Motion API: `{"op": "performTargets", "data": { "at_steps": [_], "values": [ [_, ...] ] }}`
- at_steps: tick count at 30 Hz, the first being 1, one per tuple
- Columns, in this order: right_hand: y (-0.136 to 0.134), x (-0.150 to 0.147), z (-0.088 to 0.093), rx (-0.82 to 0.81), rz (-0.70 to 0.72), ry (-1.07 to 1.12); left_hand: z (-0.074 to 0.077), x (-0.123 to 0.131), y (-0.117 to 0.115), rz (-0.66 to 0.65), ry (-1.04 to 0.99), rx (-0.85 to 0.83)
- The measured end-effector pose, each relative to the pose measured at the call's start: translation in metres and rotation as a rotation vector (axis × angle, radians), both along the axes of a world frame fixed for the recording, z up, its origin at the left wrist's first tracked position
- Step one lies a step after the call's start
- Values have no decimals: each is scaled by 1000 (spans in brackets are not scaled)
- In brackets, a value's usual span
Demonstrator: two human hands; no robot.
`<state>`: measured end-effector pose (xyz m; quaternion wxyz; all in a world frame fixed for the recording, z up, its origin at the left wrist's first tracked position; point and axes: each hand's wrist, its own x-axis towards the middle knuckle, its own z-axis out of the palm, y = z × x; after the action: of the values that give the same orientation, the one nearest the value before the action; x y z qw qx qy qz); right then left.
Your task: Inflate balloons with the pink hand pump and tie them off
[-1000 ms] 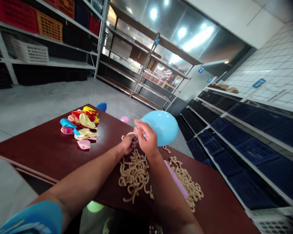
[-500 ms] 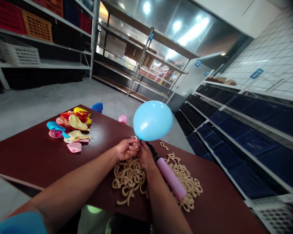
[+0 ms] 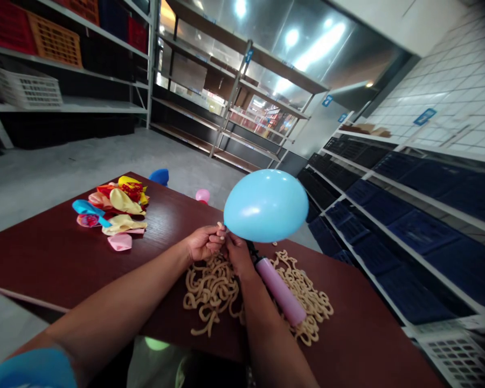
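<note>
An inflated light blue balloon (image 3: 265,205) floats just above the dark red table (image 3: 64,253), its neck down between my two hands. My left hand (image 3: 202,243) is closed in a pinch on a small tan clip piece at the balloon's neck. My right hand (image 3: 236,253) is closed round the neck from the other side. Under my hands lies a heap of tan curly clips (image 3: 214,291). A pink hand pump (image 3: 278,291) rests on that heap beside my right forearm.
A pile of flat coloured balloons (image 3: 113,213) lies at the table's far left. A blue balloon (image 3: 159,176) and a pink balloon (image 3: 202,195) sit beyond the far edge. Shelving with crates stands left, behind and right. A green balloon (image 3: 156,343) shows below the near edge.
The blue balloon has swung from behind my right hand up above both hands, then tilted to the right. My hands dropped closer to the clip heap; the pump came into view.
</note>
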<state>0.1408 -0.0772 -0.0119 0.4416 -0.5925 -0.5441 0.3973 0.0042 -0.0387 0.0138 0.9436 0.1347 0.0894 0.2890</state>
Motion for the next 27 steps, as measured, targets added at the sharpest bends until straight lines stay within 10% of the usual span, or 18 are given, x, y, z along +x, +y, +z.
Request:
{"op": "performTargets", "data": {
  "at_steps": [7, 20, 27],
  "values": [
    [-3, 6, 8, 105, -145, -83, -7, 1, 13, 291, 284, 188],
    [-22, 4, 36, 442, -34, -474, -21, 1, 17, 696, 1301, 1184],
    [-21, 4, 35, 351, -129, -518, -21, 12, 6, 556, 981, 890]
  ]
}}
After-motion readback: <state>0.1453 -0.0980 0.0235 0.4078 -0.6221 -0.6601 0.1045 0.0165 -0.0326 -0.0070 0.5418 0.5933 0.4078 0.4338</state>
